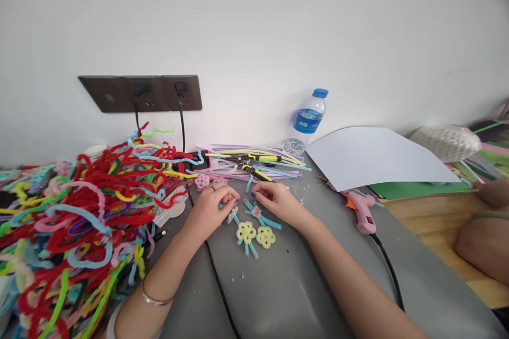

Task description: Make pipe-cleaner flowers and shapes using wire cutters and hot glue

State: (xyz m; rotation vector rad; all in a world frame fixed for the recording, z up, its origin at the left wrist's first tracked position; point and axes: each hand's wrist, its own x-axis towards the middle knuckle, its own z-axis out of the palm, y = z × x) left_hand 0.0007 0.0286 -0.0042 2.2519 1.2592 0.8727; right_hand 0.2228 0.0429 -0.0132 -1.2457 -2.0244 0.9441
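My left hand [214, 205] is closed, its thumb and forefinger pinched together. Just under those fingertips is a small pink-and-blue pipe-cleaner piece [232, 215]; whether they grip it I cannot tell. My right hand [280, 202] is also pinched, and what is between its fingertips is hidden. Close to them, a short blue pipe cleaner [249, 184] points away from me. Below the right hand lies another pink-and-blue piece [256, 212] with blue stems. Nearer me are a yellow pipe-cleaner flower [246, 232] with blue stems and a second yellow flower [266, 237].
Tangled coloured pipe cleaners [91, 212] cover the left side. Behind my hands are yellow-and-black pliers [254, 169], straight pipe cleaners [286, 159] and a pink flower [202, 181]. Rightward are a water bottle [308, 122], white sheet [377, 156] and pink glue gun [363, 212]. A black cable [218, 280] crosses the table.
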